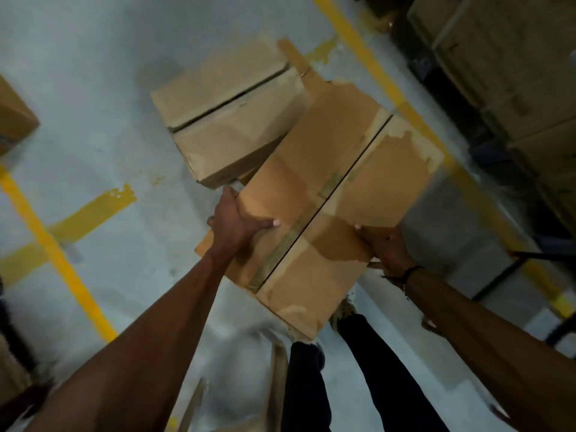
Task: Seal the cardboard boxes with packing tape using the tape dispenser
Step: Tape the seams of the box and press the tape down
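Note:
I hold a brown cardboard box (339,188) up off the floor, its two top flaps meeting at a dark middle seam with torn tape remnants along it. My left hand (237,222) grips the box's left side, thumb lying over the top face. My right hand (386,247) grips the near right edge, fingers tucked under. A second cardboard box (227,110) stands on the floor just beyond, its top flaps parted by a dark gap. No tape dispenser is in view.
Grey concrete floor (103,104) with yellow painted lines (56,254). Stacked cartons (514,57) fill the right side on a dark rack. Another box (12,116) sits at the left edge. Loose cardboard pieces (274,381) lie by my legs at the bottom.

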Action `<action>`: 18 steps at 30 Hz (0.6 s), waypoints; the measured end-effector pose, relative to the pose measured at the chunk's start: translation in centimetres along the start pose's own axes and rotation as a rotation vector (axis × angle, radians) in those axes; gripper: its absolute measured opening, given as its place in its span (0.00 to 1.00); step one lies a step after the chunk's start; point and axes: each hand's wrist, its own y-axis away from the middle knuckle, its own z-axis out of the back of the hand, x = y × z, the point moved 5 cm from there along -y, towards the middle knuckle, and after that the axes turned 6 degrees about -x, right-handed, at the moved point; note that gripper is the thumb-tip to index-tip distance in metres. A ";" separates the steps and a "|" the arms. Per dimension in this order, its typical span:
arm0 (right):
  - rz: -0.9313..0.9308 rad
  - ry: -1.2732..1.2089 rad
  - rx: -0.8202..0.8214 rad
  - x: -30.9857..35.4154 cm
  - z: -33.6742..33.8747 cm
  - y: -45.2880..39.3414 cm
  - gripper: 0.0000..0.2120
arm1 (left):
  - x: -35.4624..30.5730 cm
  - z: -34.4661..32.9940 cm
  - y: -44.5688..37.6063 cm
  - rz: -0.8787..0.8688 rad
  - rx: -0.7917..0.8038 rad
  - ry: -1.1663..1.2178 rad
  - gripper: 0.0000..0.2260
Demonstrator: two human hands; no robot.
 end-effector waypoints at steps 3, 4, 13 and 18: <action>0.045 0.037 -0.059 4.1 2.7 6.4 0.59 | -4.0 5.5 3.9 -0.012 -0.030 0.027 0.46; 0.069 0.033 -0.102 5.6 3.7 8.9 0.58 | -5.5 7.4 5.4 -0.018 -0.036 0.037 0.47; 0.446 0.081 -0.212 15.4 10.3 29.8 0.43 | -15.4 25.1 18.9 -0.086 -0.142 0.075 0.41; 0.594 0.094 -0.218 20.6 13.9 40.7 0.37 | -20.9 33.7 25.0 -0.148 -0.227 0.069 0.41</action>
